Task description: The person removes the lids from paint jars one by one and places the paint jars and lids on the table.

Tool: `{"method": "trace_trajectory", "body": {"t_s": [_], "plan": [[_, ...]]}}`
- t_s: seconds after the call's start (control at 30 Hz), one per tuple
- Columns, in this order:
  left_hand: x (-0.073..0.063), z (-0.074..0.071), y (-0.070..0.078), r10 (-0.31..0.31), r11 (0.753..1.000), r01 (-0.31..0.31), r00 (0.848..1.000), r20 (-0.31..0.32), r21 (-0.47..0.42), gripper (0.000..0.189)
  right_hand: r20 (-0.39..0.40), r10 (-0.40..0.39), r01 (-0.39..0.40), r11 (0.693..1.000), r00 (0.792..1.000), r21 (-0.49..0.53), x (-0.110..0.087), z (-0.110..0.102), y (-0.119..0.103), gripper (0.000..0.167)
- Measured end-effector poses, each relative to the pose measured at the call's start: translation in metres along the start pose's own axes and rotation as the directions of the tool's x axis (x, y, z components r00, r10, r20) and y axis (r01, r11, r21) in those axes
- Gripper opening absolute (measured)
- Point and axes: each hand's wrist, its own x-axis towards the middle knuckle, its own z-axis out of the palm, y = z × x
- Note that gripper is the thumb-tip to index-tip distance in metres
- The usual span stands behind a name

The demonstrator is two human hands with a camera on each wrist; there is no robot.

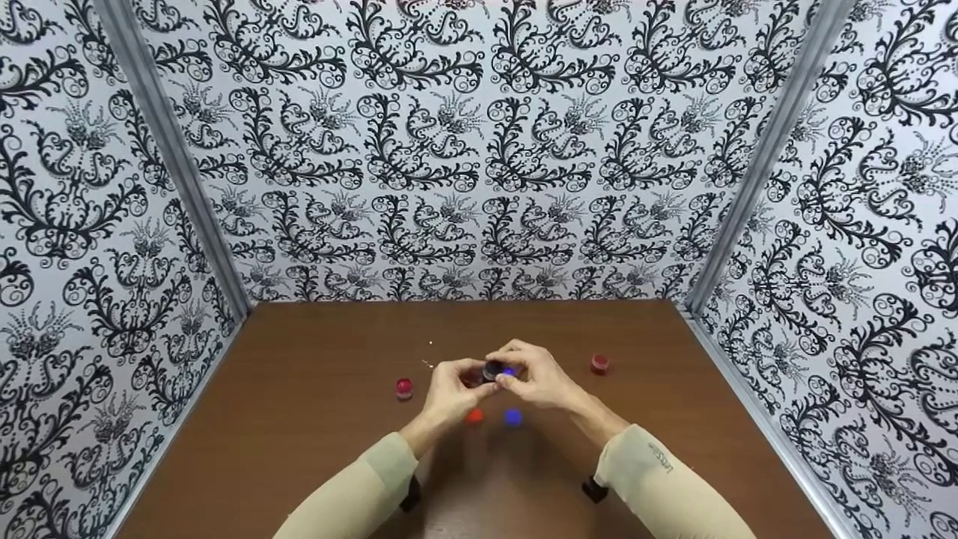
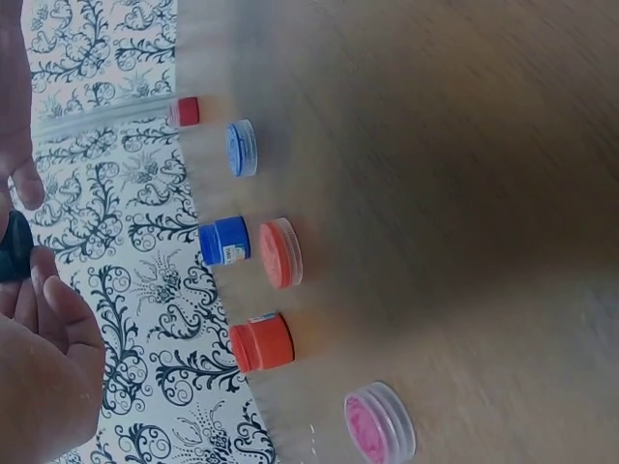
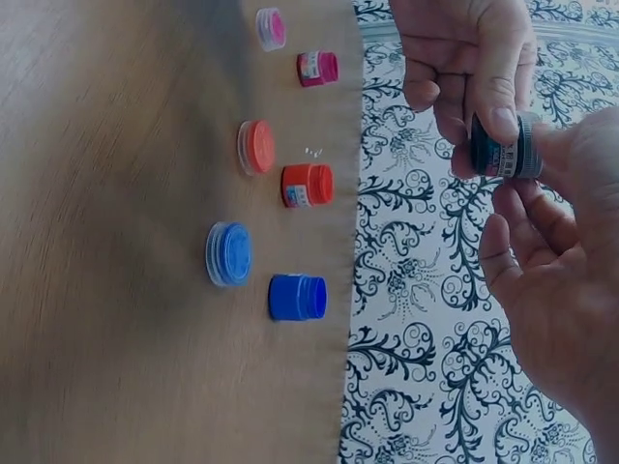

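Note:
Both hands meet over the table around a small dark paint jar (image 3: 491, 155) with a ridged lid (image 3: 528, 145). My left hand (image 1: 451, 391) grips the jar's body, its thumb on the side. My right hand (image 1: 540, 378) pinches the lid between thumb and fingers. In the right wrist view the jar lies on its side, label showing. Below the hands are an open orange jar (image 3: 308, 185) and an open blue jar (image 3: 297, 297), partly hidden in the head view. An orange lid (image 1: 475, 415) and a blue lid (image 1: 513, 417) lie nearer to me.
To the left stands an open pink jar (image 3: 317, 68) with a pink lid (image 2: 377, 425) in front of it. Farther right is a small red jar (image 1: 599, 364). Tiny light specks (image 1: 427, 364) dot the brown table (image 1: 314, 427). Patterned walls (image 1: 456, 150) enclose the back and sides.

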Motion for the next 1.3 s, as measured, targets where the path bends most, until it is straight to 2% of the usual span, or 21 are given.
{"method": "trace_trajectory", "body": {"t_s": [0.1, 0.27, 0.43, 0.53, 0.7, 0.87, 1.1, 1.3], "plan": [[0.0, 0.0, 0.003, -0.01, 1.0, 0.01, 1.0, -0.019, -0.027, 0.027, -0.083, 0.048, -0.047, 0.999, 0.995, 0.019, -0.002, 0.001, 0.0, 0.036], [-0.001, 0.0, 0.006, -0.023, 0.998, 0.02, 0.998, -0.06, -0.061, 0.025, -0.214, 0.125, -0.124, 0.992, 0.969, 0.017, -0.003, 0.006, -0.004, 0.037], [-0.003, 0.001, 0.006, -0.023, 0.998, 0.018, 0.996, -0.09, -0.057, 0.025, -0.272, 0.172, -0.174, 0.985, 0.947, 0.015, -0.001, 0.01, -0.009, 0.036], [-0.004, 0.0, 0.007, -0.017, 0.998, 0.011, 0.995, -0.094, -0.057, 0.025, -0.286, 0.177, -0.185, 0.983, 0.942, -0.003, 0.001, 0.012, -0.011, 0.034], [-0.005, -0.001, 0.004, -0.016, 0.998, 0.012, 0.997, -0.078, -0.057, 0.023, -0.251, 0.089, -0.111, 0.991, 0.964, -0.074, 0.002, 0.013, -0.012, 0.024], [-0.005, -0.006, 0.003, -0.016, 0.998, 0.014, 0.999, -0.031, -0.064, 0.024, -0.188, -0.011, -0.012, 0.993, 0.982, -0.119, 0.004, 0.013, -0.012, 0.017], [-0.005, -0.009, 0.006, -0.023, 0.996, 0.027, 0.999, 0.044, -0.089, 0.023, -0.138, -0.012, 0.012, 1.0, 0.99, 0.001, 0.003, 0.01, -0.007, 0.024], [-0.004, -0.01, 0.006, -0.018, 0.995, 0.023, 0.998, 0.059, -0.096, 0.025, -0.116, -0.008, 0.012, 0.999, 0.993, 0.035, 0.002, 0.008, -0.005, 0.028]]}}
